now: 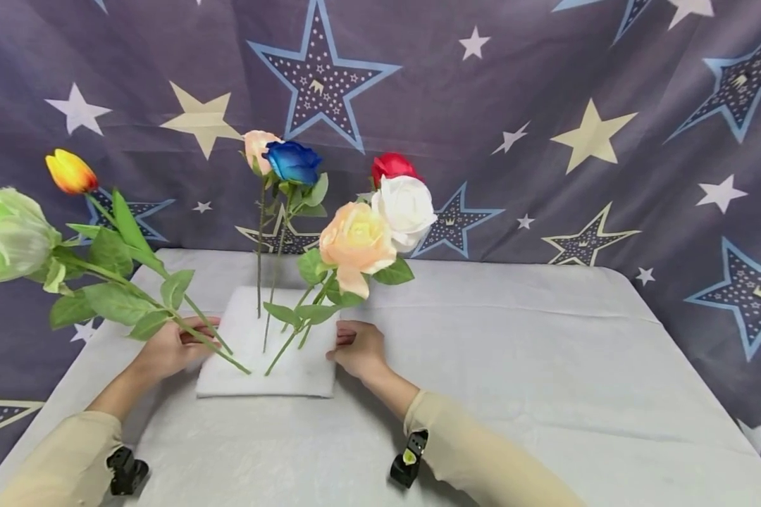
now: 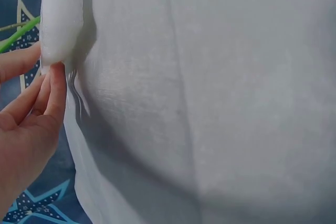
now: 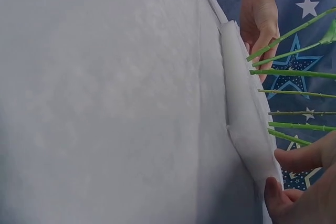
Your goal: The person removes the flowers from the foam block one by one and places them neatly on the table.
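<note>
A white foam pad (image 1: pixel 304 380) lies on the cloth with several artificial flowers standing in it. My left hand (image 1: pixel 171 348) holds its left edge, fingertips pinching the corner of the pad (image 2: pixel 62 19) in the left wrist view. At the opposite edge, my right hand (image 1: pixel 360 348) pinches the pad between thumb and finger. Leaning left are a pale green flower (image 1: pixel 13 239) and an orange-yellow tulip (image 1: pixel 71 171). A pink rose (image 1: pixel 257 151) and a blue rose (image 1: pixel 294 162) stand upright at the middle. Tilted right are a peach rose (image 1: pixel 355 236), a white rose (image 1: pixel 406 211) and a red rose (image 1: pixel 394 166).
A light grey cloth (image 1: pixel 514 366) covers the table, with its far edge just behind the flowers. Behind it hangs a dark curtain (image 1: pixel 469 120) patterned with stars. Each sleeve carries a small black wrist camera (image 1: pixel 409 458). Leaves and blooms overhang the left forearm's side.
</note>
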Motion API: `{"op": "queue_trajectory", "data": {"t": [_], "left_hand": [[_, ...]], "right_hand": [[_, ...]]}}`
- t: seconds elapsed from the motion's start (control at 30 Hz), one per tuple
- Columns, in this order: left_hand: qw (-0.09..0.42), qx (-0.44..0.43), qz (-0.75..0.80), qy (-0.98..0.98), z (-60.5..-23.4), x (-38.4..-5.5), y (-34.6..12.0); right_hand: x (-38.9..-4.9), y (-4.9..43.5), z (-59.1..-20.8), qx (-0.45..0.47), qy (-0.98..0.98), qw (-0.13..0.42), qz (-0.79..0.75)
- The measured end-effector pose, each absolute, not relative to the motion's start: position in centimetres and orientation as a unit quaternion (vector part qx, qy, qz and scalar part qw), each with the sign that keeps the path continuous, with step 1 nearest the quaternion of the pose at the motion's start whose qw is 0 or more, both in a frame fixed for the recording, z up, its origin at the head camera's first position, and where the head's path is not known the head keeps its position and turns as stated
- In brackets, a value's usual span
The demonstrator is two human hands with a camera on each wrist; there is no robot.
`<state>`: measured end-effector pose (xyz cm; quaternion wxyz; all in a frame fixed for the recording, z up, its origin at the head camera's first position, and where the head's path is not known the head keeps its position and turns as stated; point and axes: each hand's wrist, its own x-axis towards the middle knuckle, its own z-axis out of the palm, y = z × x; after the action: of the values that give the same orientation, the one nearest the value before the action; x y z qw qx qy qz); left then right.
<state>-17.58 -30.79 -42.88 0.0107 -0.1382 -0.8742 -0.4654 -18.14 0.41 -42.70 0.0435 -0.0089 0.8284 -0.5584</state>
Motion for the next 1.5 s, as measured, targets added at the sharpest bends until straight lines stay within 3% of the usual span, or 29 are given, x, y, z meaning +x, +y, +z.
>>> {"op": "queue_trajectory", "data": {"t": [0.17,0.43,0.67,0.83,1.0,1.33,1.5], "left_hand": [[-0.008,-0.117,-0.455,-0.882,-42.5,-17.4,-30.7],[0.004,-0.150,-0.477,-0.866,-42.5,-17.3,-30.7],[0.101,-0.157,-0.336,-0.923,-43.4,-16.4,-30.7],[0.134,-0.177,-0.304,-0.926,-43.5,-16.0,-31.1],[0.118,-0.169,-0.280,-0.938,-42.4,-15.9,-31.2],[0.017,-0.167,-0.270,-0.948,-41.2,-15.5,-31.2],[0.009,-0.171,-0.241,-0.955,-41.1,-15.2,-30.8]], "right_hand": [[-18.1,0.4,-42.4,-0.015,0.825,0.034,-0.564],[-18.2,1.1,-42.8,-0.053,0.804,0.048,-0.591],[-17.8,1.5,-43.6,-0.059,0.801,0.052,-0.594],[-17.7,2.7,-43.2,-0.062,0.823,0.031,-0.564],[-18.1,4.4,-42.2,-0.066,0.832,0.028,-0.550],[-17.6,6.2,-40.6,-0.084,0.841,0.053,-0.533],[-17.0,7.1,-39.9,-0.089,0.837,0.063,-0.535]]}}
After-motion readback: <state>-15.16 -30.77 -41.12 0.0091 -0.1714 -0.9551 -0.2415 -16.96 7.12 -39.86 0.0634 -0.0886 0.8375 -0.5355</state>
